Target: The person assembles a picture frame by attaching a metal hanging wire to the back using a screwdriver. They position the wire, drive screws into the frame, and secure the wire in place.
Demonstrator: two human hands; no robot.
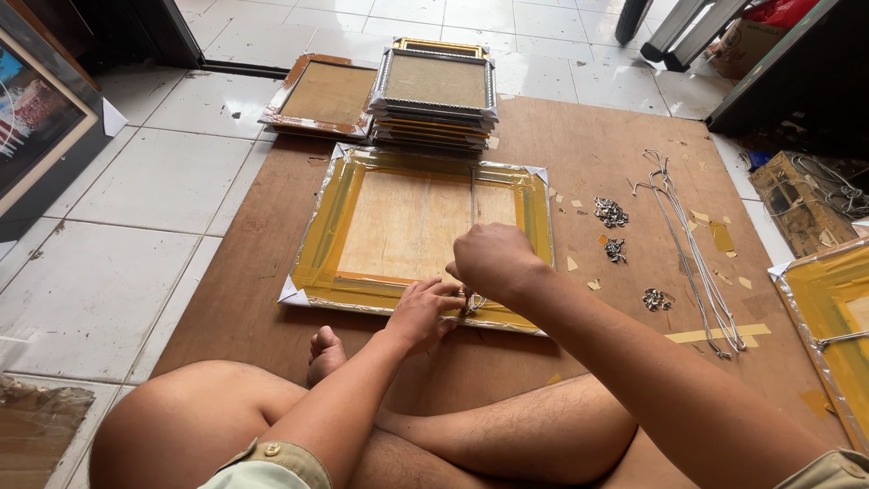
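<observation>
Head view, looking down past crossed bare legs: one picture frame (425, 226) lies face-down in the middle of the picture on a brown hardboard sheet (579, 154) spread over the tiled floor (154, 181). Its back is a pale board edged with yellow tape, its corners are wrapped in silver, and its long axis runs left to right across the picture, near edge toward the person.

Both hands meet at the middle of that near edge. The left hand (421, 312) rests flat, fingers loosely spread, pressing on the taped border. The right hand (493, 258) is curled into a closed pinch just above it, over a small metal hanger (471, 302) on the edge; whether the fingers grip it, I cannot tell.

At top centre stands one stack of frames (434, 104), a silver one uppermost. One brown frame (326, 95) lies on the floor just left of the stack. Right of centre sit three little heaps of metal hooks (611, 213) and one bundle of wire (692, 244), running top to bottom. One more yellow-taped frame (828, 317) shows at the right edge. A cardboard box (801, 195) at upper right holds tangled wire.
</observation>
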